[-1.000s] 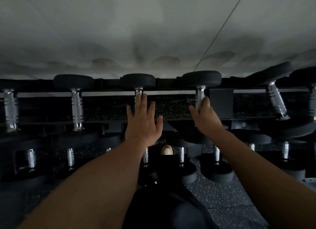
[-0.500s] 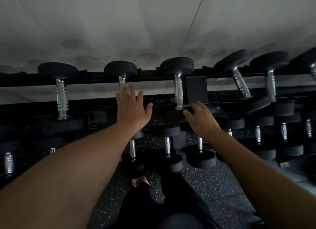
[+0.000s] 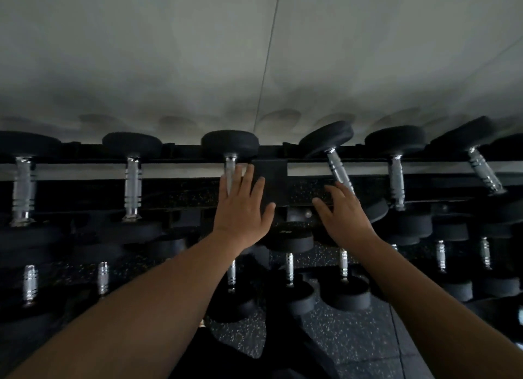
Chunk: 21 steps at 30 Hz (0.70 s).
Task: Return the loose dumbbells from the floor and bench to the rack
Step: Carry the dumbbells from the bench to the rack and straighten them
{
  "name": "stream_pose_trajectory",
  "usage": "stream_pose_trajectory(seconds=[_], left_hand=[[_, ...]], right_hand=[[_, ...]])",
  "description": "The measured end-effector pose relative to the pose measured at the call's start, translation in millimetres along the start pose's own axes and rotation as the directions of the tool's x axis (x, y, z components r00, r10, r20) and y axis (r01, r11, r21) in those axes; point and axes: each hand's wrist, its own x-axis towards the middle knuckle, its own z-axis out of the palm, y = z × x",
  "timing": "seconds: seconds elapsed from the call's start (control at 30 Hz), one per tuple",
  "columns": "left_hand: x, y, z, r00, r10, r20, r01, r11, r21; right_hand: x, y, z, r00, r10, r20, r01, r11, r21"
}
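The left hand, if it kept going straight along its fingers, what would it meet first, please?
Probably the chrome handle of the top-row dumbbell that the left hand points toward; its fingertips already overlap it, though depth is unclear.

Top-row dumbbells: 6; lower-row: approx 9; hands: 2; rack: 1

Matt black rubber-like heads and shiny ribbed chrome handles on the dumbbells. Matt black metal rack. Rough speckled rubber-like floor. Smooth pale matt wall.
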Motion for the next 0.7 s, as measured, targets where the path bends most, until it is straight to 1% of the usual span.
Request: stream_pose_trajectory(seconds=[0.1, 0.2, 0.3, 0.37, 0.53, 0.7], left_hand=[[17.9, 9.2, 6.3, 0.999, -0.042, 0.006, 0.042, 0.998, 0.052], [25.4, 7.3, 10.6, 0.994, -0.110, 0.018, 0.109, 0.991, 0.075], [26.0, 8.2, 13.7, 0.996, -0.092, 0.008, 0.091, 0.993, 0.081], [26.3, 10.0, 14.9, 0.996, -0.092, 0.016, 0.091, 0.993, 0.077], [27.0, 11.2, 16.9, 0.993, -0.117, 0.014, 0.116, 0.992, 0.045], [29.4, 12.0, 15.4, 0.991, -0.128, 0.033, 0.126, 0.990, 0.058]], right_hand=[[28.7, 19.5, -23.9, 1.000, -0.025, 0.005, 0.024, 0.997, 0.068], [59.3, 32.8, -35.7, 0.999, -0.005, 0.041, 0.000, 0.992, 0.130], [86.5, 37.6, -37.4, 0.986, 0.052, 0.160, -0.086, 0.973, 0.214], [101.1, 38.2, -35.3, 0.974, 0.071, 0.214, -0.127, 0.958, 0.258], [127.3, 39.7, -30.3, 0.954, 0.097, 0.284, -0.183, 0.938, 0.294], [138.9, 45.7, -23.4, 0.955, 0.090, 0.281, -0.183, 0.929, 0.323]])
